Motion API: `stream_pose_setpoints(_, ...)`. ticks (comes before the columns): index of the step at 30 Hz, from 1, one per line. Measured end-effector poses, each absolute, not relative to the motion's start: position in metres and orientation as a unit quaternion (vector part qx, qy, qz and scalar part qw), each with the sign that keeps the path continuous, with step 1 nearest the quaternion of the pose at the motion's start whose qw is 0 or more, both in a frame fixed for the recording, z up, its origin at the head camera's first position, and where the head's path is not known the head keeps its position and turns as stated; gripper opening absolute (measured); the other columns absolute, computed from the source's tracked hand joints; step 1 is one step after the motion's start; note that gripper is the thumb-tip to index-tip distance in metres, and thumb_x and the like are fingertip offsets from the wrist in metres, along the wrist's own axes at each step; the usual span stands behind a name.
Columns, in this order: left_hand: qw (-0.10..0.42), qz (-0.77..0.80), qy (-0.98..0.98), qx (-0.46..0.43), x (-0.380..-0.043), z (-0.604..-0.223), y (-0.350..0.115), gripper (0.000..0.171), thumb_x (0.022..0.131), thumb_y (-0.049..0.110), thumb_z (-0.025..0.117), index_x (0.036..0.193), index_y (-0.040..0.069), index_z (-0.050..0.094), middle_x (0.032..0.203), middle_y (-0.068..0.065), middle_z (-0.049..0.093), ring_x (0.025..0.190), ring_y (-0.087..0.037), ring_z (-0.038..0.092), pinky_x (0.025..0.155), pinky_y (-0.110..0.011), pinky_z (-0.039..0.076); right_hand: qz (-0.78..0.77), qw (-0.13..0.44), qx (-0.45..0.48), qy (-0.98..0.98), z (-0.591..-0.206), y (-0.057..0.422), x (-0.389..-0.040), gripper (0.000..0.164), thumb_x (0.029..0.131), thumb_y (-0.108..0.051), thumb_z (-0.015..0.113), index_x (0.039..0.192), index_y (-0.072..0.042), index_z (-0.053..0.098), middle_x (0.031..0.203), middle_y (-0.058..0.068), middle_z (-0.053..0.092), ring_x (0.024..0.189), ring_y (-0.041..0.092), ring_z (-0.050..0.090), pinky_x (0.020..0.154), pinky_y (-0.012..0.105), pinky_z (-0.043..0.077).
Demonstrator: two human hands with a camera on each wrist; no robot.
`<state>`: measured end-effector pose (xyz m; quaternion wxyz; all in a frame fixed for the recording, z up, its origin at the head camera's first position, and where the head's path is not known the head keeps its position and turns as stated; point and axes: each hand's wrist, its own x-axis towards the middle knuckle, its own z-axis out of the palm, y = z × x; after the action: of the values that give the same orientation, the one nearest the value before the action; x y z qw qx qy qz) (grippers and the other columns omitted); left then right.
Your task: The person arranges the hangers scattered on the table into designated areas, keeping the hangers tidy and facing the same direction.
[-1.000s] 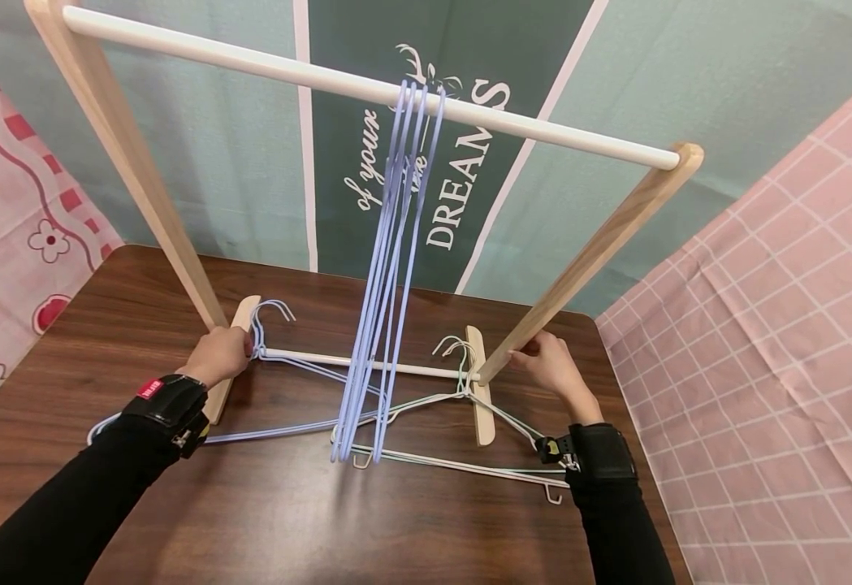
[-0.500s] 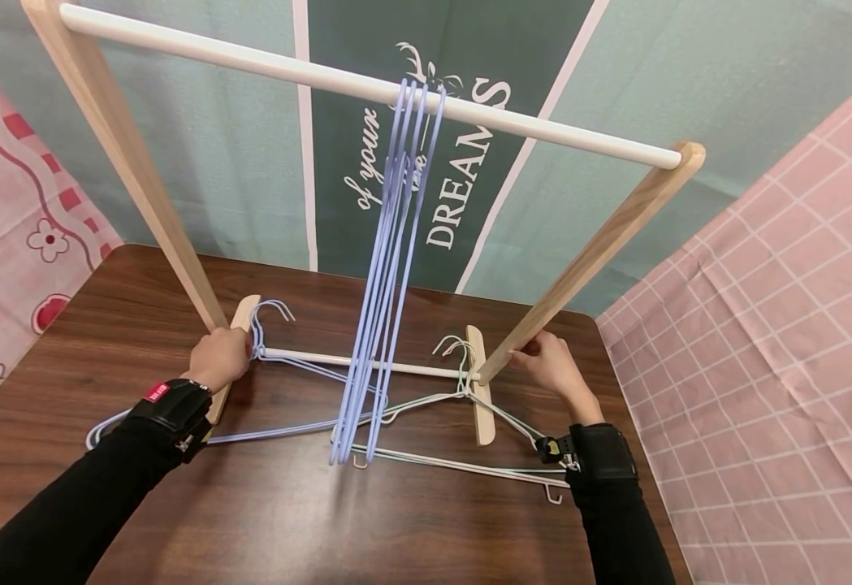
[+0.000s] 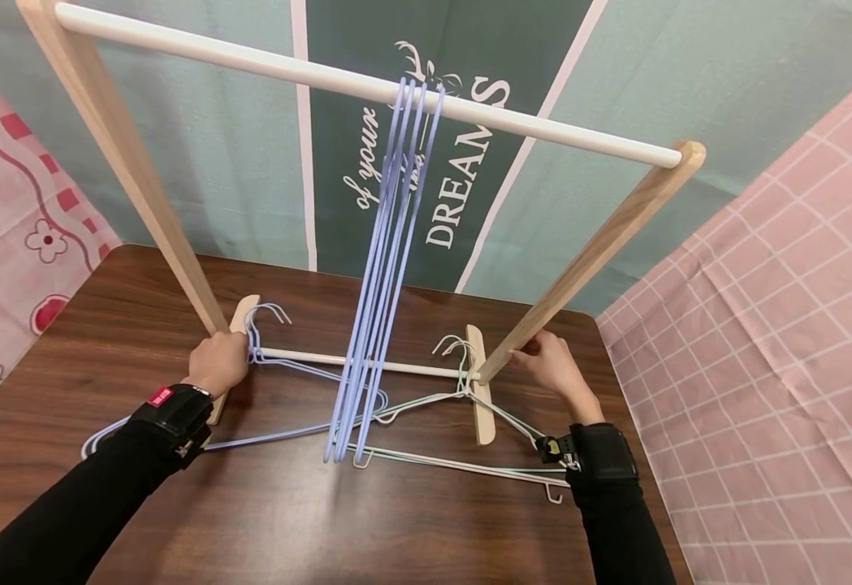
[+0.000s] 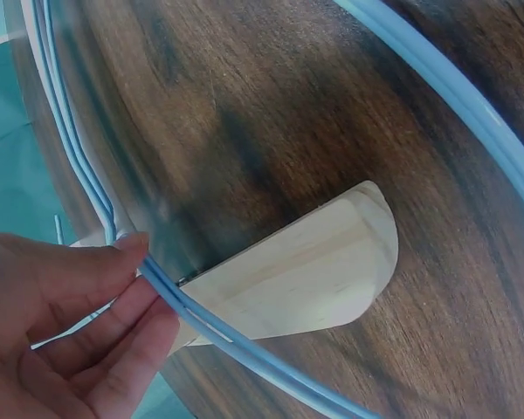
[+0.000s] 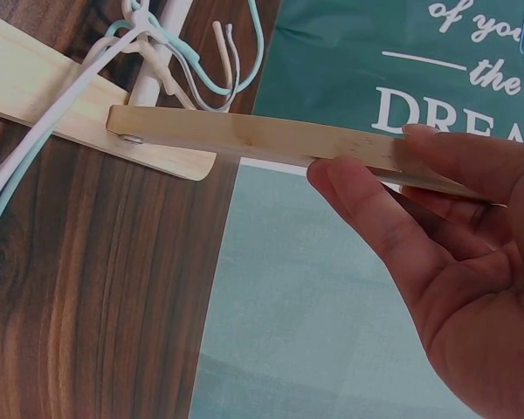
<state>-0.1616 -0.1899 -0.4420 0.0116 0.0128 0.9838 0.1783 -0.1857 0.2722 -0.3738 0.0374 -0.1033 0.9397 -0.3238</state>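
Pinching two blue hangers (image 4: 253, 353) near their hooks, left hand (image 3: 218, 363) is by the rack's left foot (image 4: 306, 271); the wires cross over that foot. Right hand (image 3: 551, 366) grips the right post (image 3: 582, 264) low down, between thumb and fingers. White and green hangers (image 3: 462, 465) cross the right foot (image 3: 484, 426), hooks near the lower bar (image 3: 418, 369). Hanging hangers (image 3: 376, 292), also blue, bunch near mid-span on the top bar (image 3: 250, 61). Table (image 3: 250, 520) is brown wood.
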Motion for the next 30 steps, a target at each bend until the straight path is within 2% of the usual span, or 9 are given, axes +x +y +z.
stream_pose_setpoints(9, -0.013, 0.155, 0.987, 0.03, -0.161, -0.447, -0.188, 0.013, 0.076, -0.004, 0.049, 0.063, -0.003, 0.052, 0.067, -0.029, 0.057, 0.058, -0.045, 0.056, 0.043, -0.052, 0.043, -0.326, 0.04, -0.102, 0.939, -0.374, 0.272, -0.186, 0.022, 0.086, -0.006, 0.062, 0.101, 0.009, 0.058, 0.087, 0.023, 0.064, 0.079, 0.035, 0.064, 0.063, 0.038, 0.053)
stream_pose_setpoints(23, -0.018, 0.162, 0.986, 0.036, -0.16, -0.442, -0.186, 0.012, 0.071, -0.006, 0.049, 0.06, -0.003, 0.05, 0.064, -0.028, 0.055, 0.057, -0.045, 0.056, 0.043, -0.051, 0.043, -0.32, 0.039, -0.107, 0.941, -0.372, 0.272, -0.186, 0.021, 0.086, -0.005, 0.062, 0.101, 0.009, 0.058, 0.088, 0.024, 0.063, 0.079, 0.035, 0.064, 0.063, 0.037, 0.053)
stream_pose_setpoints(30, 0.008, 0.191, 0.981, 0.019, -0.161, -0.434, -0.188, 0.012, 0.072, -0.004, 0.05, 0.06, -0.001, 0.049, 0.066, -0.029, 0.056, 0.059, -0.047, 0.056, 0.044, -0.051, 0.043, -0.334, 0.05, -0.104, 0.935, -0.372, 0.272, -0.186, 0.023, 0.086, -0.005, 0.061, 0.103, 0.01, 0.057, 0.09, 0.026, 0.062, 0.081, 0.037, 0.063, 0.066, 0.041, 0.053)
